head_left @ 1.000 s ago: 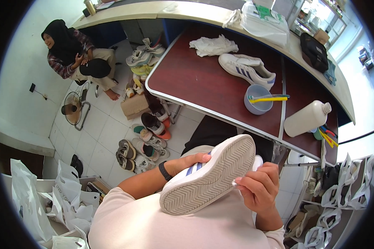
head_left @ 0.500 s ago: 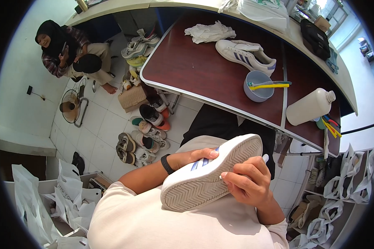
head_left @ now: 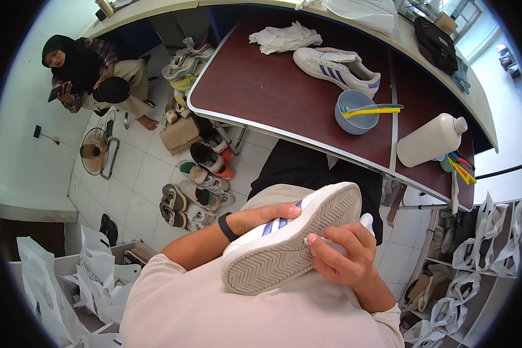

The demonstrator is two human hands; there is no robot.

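Note:
A white sneaker (head_left: 293, 240) with blue stripes is tilted in front of my chest, its grey zigzag-patterned sole facing me. My left hand (head_left: 272, 217) grips its upper, thumb over the stripes, other fingers hidden. Against the sole's edge, my right hand (head_left: 348, 249) is closed around a small white thing (head_left: 366, 221); only its end shows, so its kind is unclear. On the table, a matching sneaker (head_left: 337, 71) rests on its sole. Nearer me stands a grey-blue bowl (head_left: 356, 123) with a yellow-handled brush (head_left: 377, 111) across its rim.
A white bottle (head_left: 432, 141) lies tilted on the dark red table (head_left: 243, 81), beside several coloured-handled tools (head_left: 461, 170). Crumpled white paper (head_left: 285, 38) is at the back. Several shoes (head_left: 200, 197) line the floor at left. A person (head_left: 93, 75) sits beyond, holding a phone.
My right hand has shifted slightly along the sole's edge, the white thing turning in it. The view has moved a little. The seated person has lowered the phone and turned their head.

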